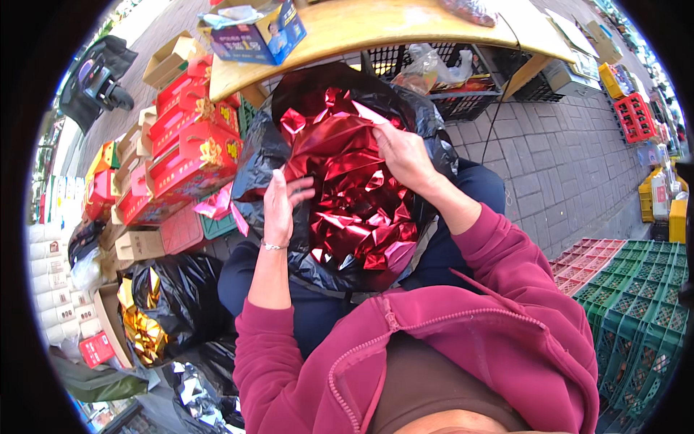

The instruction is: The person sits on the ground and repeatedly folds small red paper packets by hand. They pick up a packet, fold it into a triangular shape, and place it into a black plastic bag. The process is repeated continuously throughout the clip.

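Note:
A black plastic bag stands with its mouth wide between my knees, full of crumpled, shiny red foil sheets. With thumb and fingers, my right hand pinches the edge of one red foil sheet near the top of the bag. My left hand is at the bag's left side, beside that sheet's left end; its fingers are spread and slightly blurred. A pink foil piece sticks out to the left of the bag. The foil lower in the bag is hidden.
Ahead is a wooden table with a printed carton; a black crate stands beneath. Red gift boxes are stacked left. Gold foil and silver foil lie in bags lower left. Green crates stand right.

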Motion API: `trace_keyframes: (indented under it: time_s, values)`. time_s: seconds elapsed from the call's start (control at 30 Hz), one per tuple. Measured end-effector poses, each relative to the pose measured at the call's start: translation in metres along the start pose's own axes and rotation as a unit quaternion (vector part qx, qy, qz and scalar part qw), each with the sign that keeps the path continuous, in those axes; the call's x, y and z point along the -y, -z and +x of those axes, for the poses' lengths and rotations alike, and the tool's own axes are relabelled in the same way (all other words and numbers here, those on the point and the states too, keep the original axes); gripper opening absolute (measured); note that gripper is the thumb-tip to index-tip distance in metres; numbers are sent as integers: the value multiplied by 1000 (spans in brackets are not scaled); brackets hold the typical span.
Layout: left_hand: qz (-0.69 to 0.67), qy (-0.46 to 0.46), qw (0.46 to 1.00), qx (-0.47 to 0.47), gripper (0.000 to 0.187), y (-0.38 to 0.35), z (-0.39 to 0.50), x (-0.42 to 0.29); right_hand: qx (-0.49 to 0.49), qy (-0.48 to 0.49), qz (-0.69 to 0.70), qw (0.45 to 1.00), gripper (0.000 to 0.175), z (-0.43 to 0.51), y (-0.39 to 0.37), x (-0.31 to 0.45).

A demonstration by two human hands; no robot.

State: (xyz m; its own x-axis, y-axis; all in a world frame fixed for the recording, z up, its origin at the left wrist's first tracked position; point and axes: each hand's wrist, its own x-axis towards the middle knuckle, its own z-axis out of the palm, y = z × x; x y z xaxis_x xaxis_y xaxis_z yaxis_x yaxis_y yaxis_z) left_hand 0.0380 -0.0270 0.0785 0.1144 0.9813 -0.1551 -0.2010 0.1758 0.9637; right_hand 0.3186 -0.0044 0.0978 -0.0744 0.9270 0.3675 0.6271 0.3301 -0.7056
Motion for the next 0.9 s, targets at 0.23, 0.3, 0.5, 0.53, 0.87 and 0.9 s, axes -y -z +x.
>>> trace_keyframes:
  time_s: [0.23,0.3,0.5,0.53,0.87,0.9]
  values:
    - [112,-173,974,-92,36,-11,3,-12,76,-68,35,994,24,0,-9,-7]
    - [146,-179,967,-104,30,-10,5,-11,75,-61,39,995,23,-2,-13,-6]
    - [133,-155,969,-141,32,-16,4,-2,44,-47,31,997,22,-4,-17,-6]
    - [175,-173,960,-136,33,-19,2,0,19,-44,20,999,21,-5,-20,-4]
    - [173,-77,982,5,58,-18,-4,3,-6,-110,-16,994,27,2,-15,-9]
    - [170,-83,982,12,56,-16,-3,4,37,-156,-4,987,25,4,-12,-12]
